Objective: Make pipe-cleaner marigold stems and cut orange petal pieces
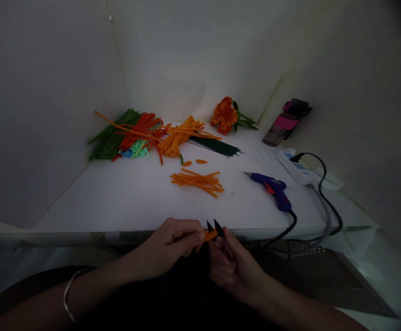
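Just in front of the table's near edge, my left hand (180, 243) pinches a short piece of orange pipe cleaner (210, 235) between thumb and fingers. My right hand (233, 266) is closed around small dark-bladed scissors (218, 228), probably thread snips, whose two pointed blades stand apart. The orange piece lies at the blades, its end between or just beside them; I cannot tell which. Beyond my hands, a loose pile of cut orange pipe cleaners (198, 181) rests on the table. Two small orange loops (201, 161) lie behind that pile.
Bundles of green (112, 138), red and orange pipe cleaners (181, 137) lie at the back, beside dark green wires (217, 146). An orange flower bunch (225, 117) sits behind. At right are a blue glue gun (271, 187), a power strip (297, 168), cables and a bottle (286, 123).
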A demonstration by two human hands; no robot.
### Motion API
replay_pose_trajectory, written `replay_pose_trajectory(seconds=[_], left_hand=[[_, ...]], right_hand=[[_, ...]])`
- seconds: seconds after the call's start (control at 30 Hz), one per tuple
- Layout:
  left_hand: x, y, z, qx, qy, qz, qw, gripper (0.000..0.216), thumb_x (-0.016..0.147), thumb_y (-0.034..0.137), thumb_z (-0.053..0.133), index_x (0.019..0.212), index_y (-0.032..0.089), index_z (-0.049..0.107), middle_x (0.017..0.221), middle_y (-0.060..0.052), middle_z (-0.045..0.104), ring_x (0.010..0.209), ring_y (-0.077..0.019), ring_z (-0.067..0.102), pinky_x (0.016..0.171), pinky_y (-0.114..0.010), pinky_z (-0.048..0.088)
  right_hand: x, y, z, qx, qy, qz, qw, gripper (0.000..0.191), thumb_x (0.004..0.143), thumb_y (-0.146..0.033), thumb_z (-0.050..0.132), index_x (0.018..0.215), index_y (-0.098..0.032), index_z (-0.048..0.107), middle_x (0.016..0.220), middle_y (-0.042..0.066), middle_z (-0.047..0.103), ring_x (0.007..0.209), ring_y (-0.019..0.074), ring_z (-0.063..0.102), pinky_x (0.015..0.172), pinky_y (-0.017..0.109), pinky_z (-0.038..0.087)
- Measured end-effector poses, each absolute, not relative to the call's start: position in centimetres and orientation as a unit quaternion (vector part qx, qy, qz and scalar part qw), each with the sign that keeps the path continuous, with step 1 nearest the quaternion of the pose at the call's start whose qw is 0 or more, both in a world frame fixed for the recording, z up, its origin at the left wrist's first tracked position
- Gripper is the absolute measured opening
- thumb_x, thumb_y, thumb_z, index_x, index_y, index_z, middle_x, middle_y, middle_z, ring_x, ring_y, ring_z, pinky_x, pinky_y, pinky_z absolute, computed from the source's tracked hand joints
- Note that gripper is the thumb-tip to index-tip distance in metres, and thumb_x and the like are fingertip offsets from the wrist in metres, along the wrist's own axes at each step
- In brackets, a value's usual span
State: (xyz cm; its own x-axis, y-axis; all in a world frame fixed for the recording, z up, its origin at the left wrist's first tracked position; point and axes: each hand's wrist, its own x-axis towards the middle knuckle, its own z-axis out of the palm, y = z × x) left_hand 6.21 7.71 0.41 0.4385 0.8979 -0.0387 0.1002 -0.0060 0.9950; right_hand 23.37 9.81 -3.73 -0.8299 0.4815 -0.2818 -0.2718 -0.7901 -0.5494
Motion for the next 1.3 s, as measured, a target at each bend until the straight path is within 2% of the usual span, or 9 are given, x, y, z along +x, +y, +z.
replay_pose_trajectory(seconds=[0.57,0.8,1.1,1.2,1.3], left_hand=[[5.8,6.2,0.5,0.636,0.427,0.296,0.570,0.036,0.089,0.041,0.040,0.065,0.016,0.048,0.057,0.004,0.036,0.053,-0.0088,0.032,0.049,-0.021,0.024],[5.0,5.5,1.3,0.643,0.454,0.295,0.542,0.036,0.089,0.039,0.040,0.063,0.016,0.046,0.054,0.005,0.033,0.051,-0.0087,0.029,0.048,-0.022,0.022],[6.9,6.2,0.9,0.692,0.414,0.290,0.516,0.030,0.089,0.029,0.039,0.062,0.016,0.043,0.056,0.004,0.037,0.053,-0.0087,0.032,0.049,-0.021,0.025],[7.0,6.3,1.1,0.704,0.406,0.312,0.493,0.031,0.090,0.031,0.038,0.063,0.016,0.042,0.056,0.004,0.035,0.053,-0.0088,0.031,0.051,-0.021,0.025],[6.9,6.3,1.5,0.686,0.400,0.320,0.517,0.034,0.091,0.032,0.038,0.062,0.016,0.042,0.055,0.004,0.034,0.052,-0.0084,0.030,0.049,-0.021,0.024]], right_hand=[[24.6,7.2,-4.3,-0.257,-0.216,0.923,0.190,0.055,0.071,-0.063,0.055,0.046,-0.018,0.036,0.030,-0.011,0.025,0.027,0.0017,0.018,0.032,0.019,0.010],[25.1,7.0,-5.4,-0.292,-0.305,0.883,0.206,0.055,0.069,-0.061,0.059,0.044,-0.017,0.038,0.032,-0.010,0.028,0.028,0.0020,0.022,0.032,0.018,0.012],[24.3,8.6,-3.7,-0.178,-0.235,0.946,0.137,0.054,0.070,-0.063,0.056,0.046,-0.018,0.037,0.029,-0.011,0.027,0.023,0.0030,0.019,0.029,0.018,0.016],[24.3,8.5,-3.1,-0.163,-0.209,0.951,0.157,0.053,0.072,-0.060,0.057,0.047,-0.018,0.036,0.028,-0.013,0.024,0.024,0.0025,0.014,0.030,0.017,0.016],[24.0,7.7,-3.3,-0.179,-0.194,0.945,0.191,0.053,0.074,-0.059,0.055,0.047,-0.018,0.035,0.029,-0.012,0.025,0.024,0.0024,0.015,0.029,0.016,0.015]])
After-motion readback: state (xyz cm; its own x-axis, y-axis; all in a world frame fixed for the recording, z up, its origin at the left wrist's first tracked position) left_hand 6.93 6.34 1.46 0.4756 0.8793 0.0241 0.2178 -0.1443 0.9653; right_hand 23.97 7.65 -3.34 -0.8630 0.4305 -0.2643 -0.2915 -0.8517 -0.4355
